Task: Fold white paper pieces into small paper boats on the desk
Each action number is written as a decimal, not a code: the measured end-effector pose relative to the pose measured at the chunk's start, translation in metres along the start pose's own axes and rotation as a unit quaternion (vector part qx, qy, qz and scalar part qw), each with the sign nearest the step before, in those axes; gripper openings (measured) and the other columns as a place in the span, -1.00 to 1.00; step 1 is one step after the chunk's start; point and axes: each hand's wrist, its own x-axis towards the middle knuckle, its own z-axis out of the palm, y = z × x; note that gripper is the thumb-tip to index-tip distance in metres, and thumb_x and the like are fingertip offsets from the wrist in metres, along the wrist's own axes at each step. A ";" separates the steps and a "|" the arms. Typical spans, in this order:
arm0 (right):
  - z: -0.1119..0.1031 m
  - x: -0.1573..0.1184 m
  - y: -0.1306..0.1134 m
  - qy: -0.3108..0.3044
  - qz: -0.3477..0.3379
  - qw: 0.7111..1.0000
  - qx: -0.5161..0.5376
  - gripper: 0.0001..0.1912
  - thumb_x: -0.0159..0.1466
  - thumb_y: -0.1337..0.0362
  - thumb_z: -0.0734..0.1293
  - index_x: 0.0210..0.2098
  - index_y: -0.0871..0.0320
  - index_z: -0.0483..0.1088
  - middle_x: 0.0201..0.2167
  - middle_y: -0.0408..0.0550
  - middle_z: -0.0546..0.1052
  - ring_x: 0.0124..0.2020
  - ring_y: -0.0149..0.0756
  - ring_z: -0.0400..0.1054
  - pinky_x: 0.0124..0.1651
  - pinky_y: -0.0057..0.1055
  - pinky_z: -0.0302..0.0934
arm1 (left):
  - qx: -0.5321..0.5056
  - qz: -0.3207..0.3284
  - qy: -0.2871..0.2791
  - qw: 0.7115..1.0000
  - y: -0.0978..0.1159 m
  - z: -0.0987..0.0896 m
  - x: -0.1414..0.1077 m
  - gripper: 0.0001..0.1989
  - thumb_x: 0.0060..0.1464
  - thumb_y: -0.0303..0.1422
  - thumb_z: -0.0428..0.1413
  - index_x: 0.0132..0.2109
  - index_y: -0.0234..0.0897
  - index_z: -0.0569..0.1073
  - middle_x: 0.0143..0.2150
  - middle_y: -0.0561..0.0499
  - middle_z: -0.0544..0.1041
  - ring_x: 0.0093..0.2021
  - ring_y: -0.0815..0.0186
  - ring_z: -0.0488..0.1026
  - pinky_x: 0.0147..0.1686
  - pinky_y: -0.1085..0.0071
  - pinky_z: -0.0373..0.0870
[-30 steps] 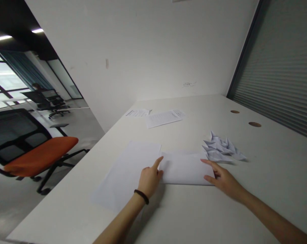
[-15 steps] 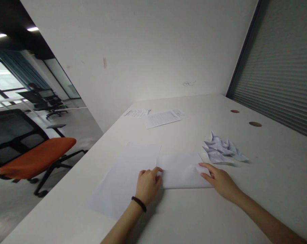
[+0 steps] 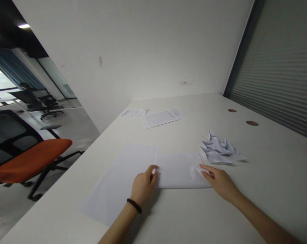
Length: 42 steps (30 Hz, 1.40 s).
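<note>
A folded sheet of white paper (image 3: 180,169) lies flat on the table, its folded edge toward me. My left hand (image 3: 144,184), with a dark band on the wrist, has thumb and forefinger closed at the sheet's left edge. At the opposite edge, the thumb and forefinger of my right hand (image 3: 220,181) pinch a corner that lifts slightly. Partly under the left hand and forearm spreads a larger flat sheet of white paper (image 3: 112,181). Several folded white paper pieces (image 3: 219,149) are heaped just beyond my right hand.
Printed sheets (image 3: 160,118) lie farther back on the white table (image 3: 183,213). Two round holes (image 3: 252,123) are set near the right side, by a window with blinds (image 3: 277,81). An orange chair (image 3: 36,157) stands left of the table; a person sits in the background.
My left hand has shifted slightly left along the folded sheet's edge. My right hand stays at its corner. The whole view has moved a little.
</note>
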 end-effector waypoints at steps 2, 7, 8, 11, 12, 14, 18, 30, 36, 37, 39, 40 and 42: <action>0.001 0.001 0.001 0.004 -0.008 1.000 0.008 -0.55 0.18 0.16 0.09 -0.07 0.24 0.39 -0.45 0.02 0.54 -0.48 -0.26 0.36 -0.38 -0.39 0.18 | 0.000 0.007 -0.004 1.000 0.001 0.000 -0.001 -0.76 0.17 -0.33 -0.11 -0.04 -0.17 0.33 -0.58 0.12 0.42 -0.54 0.39 0.34 -0.53 0.52 0.02; 0.000 0.003 -0.003 0.006 -0.018 0.999 -0.032 -0.55 0.19 0.16 0.08 -0.04 0.20 0.37 -0.42 0.01 0.55 -0.47 -0.23 0.37 -0.40 -0.38 0.17 | 0.001 0.026 -0.012 1.000 0.003 0.000 -0.002 -0.79 0.10 -0.38 -0.03 -0.11 -0.15 0.40 -0.53 0.10 0.45 -0.50 0.39 0.36 -0.48 0.52 0.06; 0.000 0.003 -0.004 0.006 -0.016 0.999 -0.041 -0.55 0.19 0.16 0.08 -0.03 0.19 0.37 -0.46 -0.01 0.55 -0.49 -0.23 0.37 -0.42 -0.39 0.16 | 0.003 0.026 -0.012 1.000 0.003 0.001 -0.002 -0.79 0.10 -0.39 -0.03 -0.11 -0.15 0.41 -0.52 0.09 0.45 -0.49 0.38 0.37 -0.47 0.51 0.07; -0.001 0.003 -0.005 0.003 -0.018 0.998 -0.059 -0.55 0.19 0.18 0.08 -0.02 0.21 0.35 -0.51 -0.02 0.53 -0.51 -0.24 0.36 -0.45 -0.40 0.14 | 0.013 0.024 -0.009 1.000 0.004 0.002 -0.002 -0.78 0.12 -0.37 -0.05 -0.10 -0.15 0.40 -0.49 0.06 0.47 -0.45 0.35 0.39 -0.44 0.50 0.09; -0.001 0.002 -0.004 0.001 -0.018 0.998 -0.063 -0.55 0.19 0.19 0.08 -0.01 0.21 0.35 -0.51 -0.02 0.52 -0.50 -0.23 0.36 -0.45 -0.40 0.14 | 0.017 0.022 -0.006 1.000 0.003 0.003 -0.002 -0.77 0.14 -0.36 -0.06 -0.09 -0.16 0.40 -0.48 0.05 0.47 -0.43 0.34 0.39 -0.43 0.50 0.10; 0.000 0.002 -0.003 -0.005 -0.017 0.997 -0.069 -0.55 0.19 0.20 0.09 0.00 0.23 0.34 -0.51 -0.01 0.53 -0.49 -0.23 0.37 -0.44 -0.40 0.15 | 0.023 0.019 -0.002 1.000 0.003 0.002 -0.002 -0.76 0.16 -0.34 -0.10 -0.09 -0.16 0.40 -0.47 0.03 0.48 -0.41 0.33 0.40 -0.42 0.49 0.12; 0.000 0.003 -0.002 -0.011 -0.014 0.997 -0.075 -0.56 0.19 0.22 0.09 0.01 0.21 0.32 -0.38 0.03 0.56 -0.38 -0.21 0.41 -0.32 -0.37 0.18 | 0.027 0.026 -0.015 0.999 0.005 -0.001 -0.004 -0.75 0.13 -0.35 -0.09 -0.09 -0.14 0.41 -0.48 0.05 0.48 -0.42 0.32 0.40 -0.39 0.48 0.14; -0.001 0.001 -0.006 -0.009 -0.019 0.995 -0.102 -0.58 0.19 0.27 0.10 0.01 0.20 0.32 -0.19 0.08 0.52 -0.23 -0.14 0.42 -0.20 -0.30 0.22 | 0.048 0.027 -0.027 0.998 0.008 -0.005 -0.005 -0.76 0.10 -0.39 -0.04 -0.12 -0.10 0.44 -0.42 0.03 0.50 -0.36 0.31 0.42 -0.30 0.44 0.18; -0.001 0.002 -0.004 -0.013 -0.029 0.995 -0.098 -0.57 0.20 0.27 0.09 0.02 0.22 0.31 -0.14 0.08 0.49 -0.17 -0.18 0.40 -0.14 -0.32 0.21 | 0.063 0.026 -0.026 0.997 0.009 -0.003 -0.004 -0.73 0.12 -0.40 -0.06 -0.08 -0.05 0.42 -0.38 0.03 0.52 -0.34 0.30 0.43 -0.29 0.43 0.18; -0.001 0.002 -0.004 -0.014 -0.027 0.995 -0.098 -0.57 0.20 0.27 0.09 0.02 0.22 0.30 -0.14 0.07 0.50 -0.18 -0.18 0.40 -0.14 -0.32 0.21 | 0.063 0.025 -0.025 0.997 0.009 -0.003 -0.003 -0.73 0.12 -0.40 -0.07 -0.08 -0.04 0.42 -0.39 0.03 0.52 -0.34 0.30 0.43 -0.29 0.43 0.18; 0.000 0.001 -0.004 -0.015 -0.024 0.995 -0.100 -0.57 0.19 0.27 0.09 0.02 0.22 0.31 -0.17 0.07 0.51 -0.20 -0.18 0.41 -0.16 -0.32 0.21 | 0.059 0.024 -0.024 0.998 0.009 -0.003 -0.003 -0.73 0.12 -0.40 -0.06 -0.09 -0.04 0.42 -0.40 0.04 0.52 -0.35 0.30 0.43 -0.31 0.44 0.17; 0.000 0.001 -0.004 -0.013 -0.025 0.995 -0.101 -0.57 0.19 0.27 0.09 0.01 0.22 0.31 -0.18 0.07 0.52 -0.21 -0.18 0.41 -0.17 -0.32 0.21 | 0.057 0.023 -0.025 0.998 0.009 -0.003 -0.003 -0.73 0.12 -0.40 -0.06 -0.09 -0.04 0.42 -0.41 0.04 0.52 -0.36 0.30 0.43 -0.31 0.44 0.17; 0.000 0.001 -0.004 -0.006 -0.031 0.995 -0.098 -0.58 0.18 0.28 0.11 0.00 0.21 0.33 -0.19 0.07 0.52 -0.22 -0.18 0.42 -0.18 -0.32 0.22 | 0.056 0.013 -0.031 0.998 0.009 -0.003 -0.002 -0.73 0.11 -0.41 -0.06 -0.08 -0.05 0.42 -0.44 0.05 0.51 -0.38 0.31 0.43 -0.33 0.45 0.16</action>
